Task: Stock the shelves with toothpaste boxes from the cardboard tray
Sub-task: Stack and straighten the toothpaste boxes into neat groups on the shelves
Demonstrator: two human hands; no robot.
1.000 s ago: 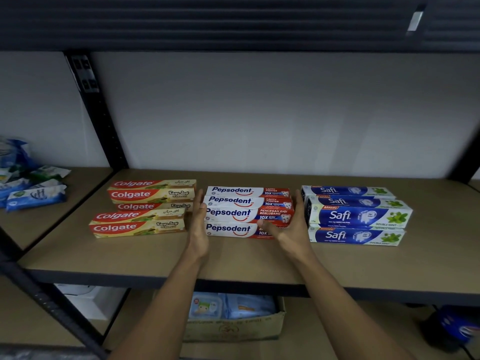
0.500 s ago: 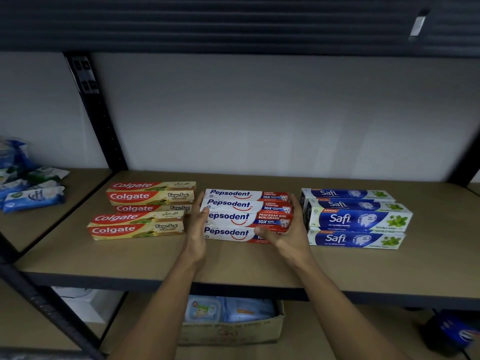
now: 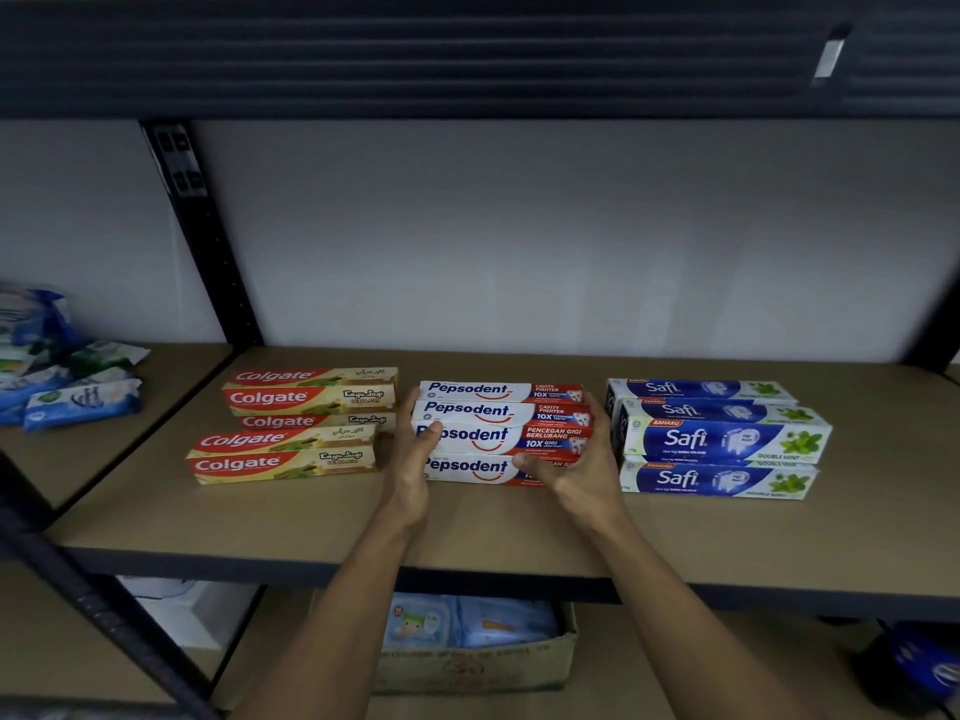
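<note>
The left hand (image 3: 413, 459) presses flat against the left end of the Pepsodent stack (image 3: 498, 433) on the shelf (image 3: 311, 527), thumb over the logo. The right hand (image 3: 582, 459) curls round the stack's right end. An uneven squeeze could skew the loose upper boxes, or nudge them into the Safi stack (image 3: 722, 439) just beside.

Readable from the left:
- Colgate boxes (image 3: 296, 423): "Kayu Sugi"
- Pepsodent: "Cavity Fighter", "10X", "Pencegah Gigi Berlubang"
- Safi: "Baharu", "Double Mint"

The cardboard box (image 3: 478, 662) below seems to carry print, but it is too blurred to read.
</note>
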